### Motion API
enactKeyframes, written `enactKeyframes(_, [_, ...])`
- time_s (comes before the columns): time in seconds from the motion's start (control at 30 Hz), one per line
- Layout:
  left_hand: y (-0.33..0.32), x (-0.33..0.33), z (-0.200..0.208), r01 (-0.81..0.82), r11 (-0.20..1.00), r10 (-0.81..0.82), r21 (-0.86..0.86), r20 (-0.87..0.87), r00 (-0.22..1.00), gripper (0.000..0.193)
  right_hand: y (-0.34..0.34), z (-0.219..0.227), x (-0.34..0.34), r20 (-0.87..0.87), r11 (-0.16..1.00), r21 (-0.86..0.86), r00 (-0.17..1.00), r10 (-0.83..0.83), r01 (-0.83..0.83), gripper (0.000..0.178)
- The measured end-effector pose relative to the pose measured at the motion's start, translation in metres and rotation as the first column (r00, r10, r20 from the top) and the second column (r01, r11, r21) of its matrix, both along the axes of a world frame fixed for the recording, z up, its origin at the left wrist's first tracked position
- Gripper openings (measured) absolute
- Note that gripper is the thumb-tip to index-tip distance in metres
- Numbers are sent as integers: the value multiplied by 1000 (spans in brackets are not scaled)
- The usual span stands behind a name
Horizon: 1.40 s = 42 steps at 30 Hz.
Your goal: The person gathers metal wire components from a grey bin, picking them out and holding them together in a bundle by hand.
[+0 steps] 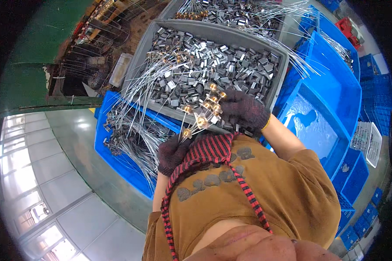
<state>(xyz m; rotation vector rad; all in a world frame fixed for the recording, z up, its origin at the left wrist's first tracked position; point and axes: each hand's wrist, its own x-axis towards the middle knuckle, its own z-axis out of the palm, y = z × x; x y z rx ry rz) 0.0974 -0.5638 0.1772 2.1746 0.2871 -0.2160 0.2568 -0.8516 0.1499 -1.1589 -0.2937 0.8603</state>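
Dark knitted gloves cover both of my hands. In front of my chest, several gold-coloured brass fittings [201, 121] form a loose cluster between the hands, with thin metal stems among them. My left hand [172, 154] is curled at the cluster's lower left, closed round its stems; its fingertips are partly hidden. From the right, my right hand [244, 111] closes on the fittings at the upper end. Just beyond them stands a grey bin [137, 65] full of small silvery metal clips [222, 58]. More brass-ended wires [150, 80] lie across its left side.
Left of me, a blue crate [101, 141] holds tangled wires and dark parts. Large blue bins [335, 87] stand at the right, one with a wet-looking bottom. Behind is a second grey bin of clips [231, 13]. A white basket [372, 143] sits far right.
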Motion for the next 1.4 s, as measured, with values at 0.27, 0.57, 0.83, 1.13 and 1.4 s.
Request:
enactKeyframes(0.27, [-3,1,1,3,998,3,-69,82,997,8,-8,6,-22,-40,983,-128,989,-140,134,43])
enactKeyframes(0.57, [-5,-1,-5,-137,921,139,-366,-21,990,4,9,9,-11,-261,971,203,963,-69,124,62])
enactKeyframes(0.83, [10,-3,-11,-32,976,31,-216,-12,999,3,17,1,-16,-220,940,219,952,-214,262,53])
enactKeyframes(1.13, [14,7,-25,33,976,-45,-217,-50,998,26,-32,-43,-11,643,904,-324,766,-7,281,21])
enactKeyframes(1.4, [14,23,-25,-3,967,-41,-255,-168,985,25,-11,-17,112,576,469,-808,646,501,357,38])
